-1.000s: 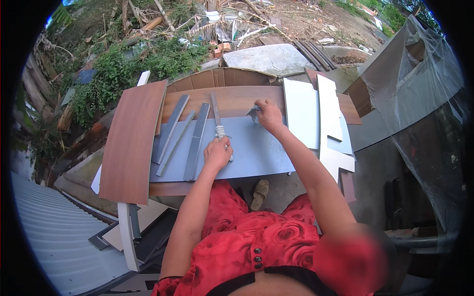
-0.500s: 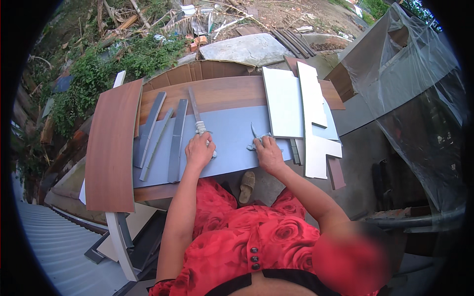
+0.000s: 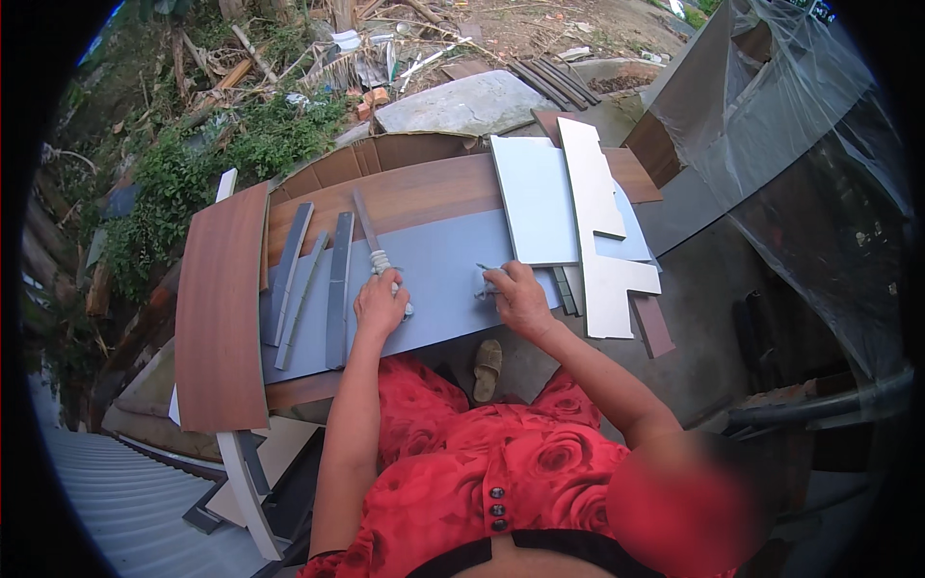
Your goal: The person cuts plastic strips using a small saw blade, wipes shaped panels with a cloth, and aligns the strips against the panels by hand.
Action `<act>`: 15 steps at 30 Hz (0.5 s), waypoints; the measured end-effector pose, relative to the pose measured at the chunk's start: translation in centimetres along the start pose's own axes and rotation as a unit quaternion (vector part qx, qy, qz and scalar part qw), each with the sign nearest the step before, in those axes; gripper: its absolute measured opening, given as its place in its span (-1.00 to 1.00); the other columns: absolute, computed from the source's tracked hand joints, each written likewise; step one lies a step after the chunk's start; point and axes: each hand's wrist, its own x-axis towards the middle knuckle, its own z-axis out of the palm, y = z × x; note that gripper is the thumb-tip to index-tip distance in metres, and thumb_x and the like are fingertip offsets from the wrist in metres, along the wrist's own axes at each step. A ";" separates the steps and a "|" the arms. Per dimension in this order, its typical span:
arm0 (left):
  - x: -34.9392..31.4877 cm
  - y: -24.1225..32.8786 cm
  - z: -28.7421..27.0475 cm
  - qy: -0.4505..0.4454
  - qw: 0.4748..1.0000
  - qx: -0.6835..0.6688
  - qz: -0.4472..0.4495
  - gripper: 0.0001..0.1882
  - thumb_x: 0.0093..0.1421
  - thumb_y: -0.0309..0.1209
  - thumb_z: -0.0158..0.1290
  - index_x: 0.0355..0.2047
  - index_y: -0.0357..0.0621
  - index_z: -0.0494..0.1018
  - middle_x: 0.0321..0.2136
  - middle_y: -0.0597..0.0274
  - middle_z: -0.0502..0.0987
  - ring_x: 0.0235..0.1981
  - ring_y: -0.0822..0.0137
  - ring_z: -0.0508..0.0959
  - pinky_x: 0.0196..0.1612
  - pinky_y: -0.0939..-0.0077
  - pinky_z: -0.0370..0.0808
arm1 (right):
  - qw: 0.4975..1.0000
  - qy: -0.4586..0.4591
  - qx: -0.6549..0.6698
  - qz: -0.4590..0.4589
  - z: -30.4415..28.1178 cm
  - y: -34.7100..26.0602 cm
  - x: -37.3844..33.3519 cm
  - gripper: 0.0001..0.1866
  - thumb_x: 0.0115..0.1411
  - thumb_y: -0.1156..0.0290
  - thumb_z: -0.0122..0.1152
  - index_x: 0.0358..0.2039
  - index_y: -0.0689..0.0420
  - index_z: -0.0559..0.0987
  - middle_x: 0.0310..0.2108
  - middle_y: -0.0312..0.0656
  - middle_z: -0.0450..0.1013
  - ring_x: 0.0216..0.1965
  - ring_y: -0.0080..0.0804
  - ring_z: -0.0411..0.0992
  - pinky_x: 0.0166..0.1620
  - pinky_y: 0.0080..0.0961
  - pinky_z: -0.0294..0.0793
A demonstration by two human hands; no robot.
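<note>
A blue-grey sheet (image 3: 434, 279) bears three narrow grey strips (image 3: 339, 289), with pale boards (image 3: 535, 202) overlapping its right end.

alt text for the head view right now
A bare left hand grips the pale wrapped handle of a long, narrow-bladed tool over a blue-grey panel; the right hand holds a small greyish object, unclear. Narrow strips lie leftward, white boards rightward.

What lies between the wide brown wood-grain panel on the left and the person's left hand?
Three long, narrow grey strips lie between the wide brown wood-grain panel and the left hand, as the head view shows.
</note>
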 end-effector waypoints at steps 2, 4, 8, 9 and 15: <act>0.0 0.0 0.4 0.003 1.000 -0.009 -0.007 -0.74 -0.02 -0.26 -0.01 -0.28 0.00 0.38 -0.37 0.05 0.46 -0.26 0.02 0.46 -0.19 0.17 0.37 | 1.000 0.022 0.002 -0.022 2.7 0.4 2.5 -0.57 -0.12 0.62 0.02 -0.15 0.09 0.43 -0.25 -0.09 0.28 -0.21 -0.09 0.30 -0.20 -0.27 0.39; -0.2 -0.5 0.6 -0.002 1.000 -0.013 0.002 -0.73 -0.02 -0.27 -0.01 -0.28 -0.01 0.38 -0.36 0.04 0.46 -0.26 0.01 0.46 -0.18 0.15 0.37 | 0.999 -0.027 0.012 0.042 5.5 0.3 3.5 -0.58 -0.06 0.53 0.07 -0.11 0.09 0.42 -0.15 -0.06 0.27 -0.09 -0.07 0.26 -0.10 -0.24 0.34; -0.4 -0.8 0.8 -0.007 1.000 -0.019 0.002 -0.72 -0.03 -0.28 -0.02 -0.27 -0.02 0.38 -0.35 0.02 0.46 -0.26 -0.01 0.46 -0.18 0.13 0.36 | 0.997 -0.034 -0.064 0.012 7.9 0.4 2.3 -0.58 0.03 0.34 0.11 -0.06 0.12 0.40 -0.02 0.02 0.22 0.09 -0.03 0.13 0.03 -0.14 0.19; -0.2 -0.7 0.9 -0.010 1.000 -0.018 0.013 -0.72 -0.03 -0.28 -0.02 -0.27 -0.02 0.38 -0.35 0.02 0.46 -0.26 -0.01 0.46 -0.18 0.13 0.36 | 0.998 -0.039 -0.056 0.009 7.9 0.4 1.8 -0.57 0.05 0.29 0.12 -0.05 0.14 0.39 0.01 0.04 0.21 0.13 -0.02 0.08 0.06 -0.12 0.15; -0.2 -0.1 0.4 -0.011 1.000 -0.005 0.011 -0.72 -0.02 -0.28 -0.02 -0.25 -0.01 0.37 -0.37 0.02 0.45 -0.27 -0.01 0.45 -0.19 0.13 0.35 | 0.998 -0.009 -0.054 -0.011 4.0 1.2 -4.6 -0.66 -0.01 0.43 0.08 -0.15 0.15 0.46 -0.19 -0.05 0.28 -0.06 -0.08 0.23 -0.05 -0.19 0.25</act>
